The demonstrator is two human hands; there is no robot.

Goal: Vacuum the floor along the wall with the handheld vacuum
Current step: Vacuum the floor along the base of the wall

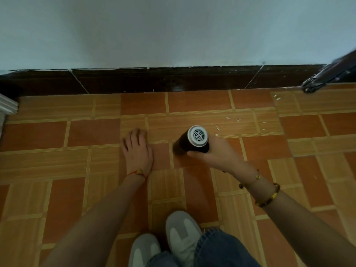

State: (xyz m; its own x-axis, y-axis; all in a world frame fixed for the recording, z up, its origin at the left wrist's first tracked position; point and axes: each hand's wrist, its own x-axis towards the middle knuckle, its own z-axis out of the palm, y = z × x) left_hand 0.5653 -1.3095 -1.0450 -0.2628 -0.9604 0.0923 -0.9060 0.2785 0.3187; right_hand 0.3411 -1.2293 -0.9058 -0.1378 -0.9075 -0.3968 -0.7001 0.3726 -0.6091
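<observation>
Below pale wall (173, 29): dark skirting (154, 79), orange-tan tiled floor (57, 170).

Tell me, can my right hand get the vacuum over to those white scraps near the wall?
Probably yes. The right hand grips the handheld vacuum, and the white scraps lie on bare floor just beyond it, toward the baseboard. Nothing stands between them; the left hand rests flat on the tiles, off to the side.

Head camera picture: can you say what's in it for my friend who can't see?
A right hand grips a black cylindrical handheld vacuum on the orange tiled floor near white crumbs. The left hand rests flat on the tiles, below a dark skirting.
</observation>
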